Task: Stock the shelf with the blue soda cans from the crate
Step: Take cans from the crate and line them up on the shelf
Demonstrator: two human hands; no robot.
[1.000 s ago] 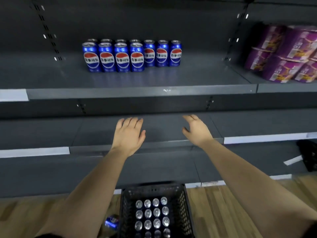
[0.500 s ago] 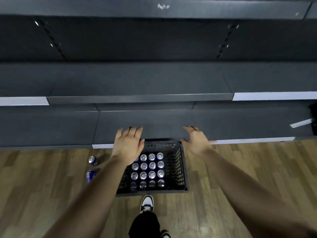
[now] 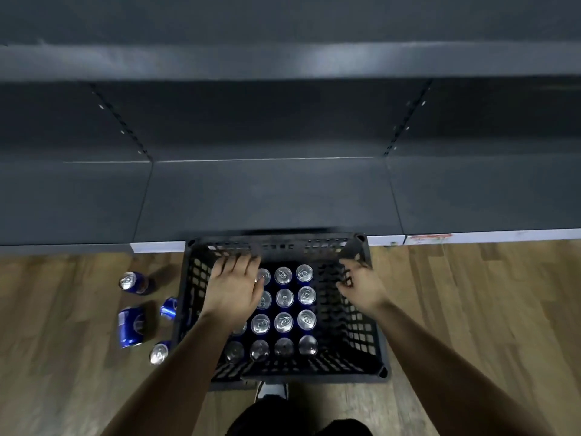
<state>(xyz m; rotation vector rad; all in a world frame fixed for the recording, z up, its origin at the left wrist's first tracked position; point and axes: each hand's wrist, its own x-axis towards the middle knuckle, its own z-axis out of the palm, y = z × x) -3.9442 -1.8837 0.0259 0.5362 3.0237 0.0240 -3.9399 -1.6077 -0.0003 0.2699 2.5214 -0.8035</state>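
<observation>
Both hands are over the black plastic lattice crate [image 3: 356, 341] on the wooden plank floor [image 3: 63, 357]. The left hand [image 3: 232, 292] hovers flat, fingers straight, above the blue soda cans with silver tops [image 3: 284, 322] standing in rows inside; I can't tell if it touches them. The right hand [image 3: 361, 284] hangs loosely curled, holding nothing. The dark grey metal shelf [image 3: 270, 196] sits just behind the crate, and four loose blue cans [image 3: 130, 325] are on the floor to its left.

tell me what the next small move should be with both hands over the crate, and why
Probably lower both hands and close each round a can. The left hand hovers open above the upright cans in the crate, the right hand hangs beside them, and neither holds anything.
</observation>
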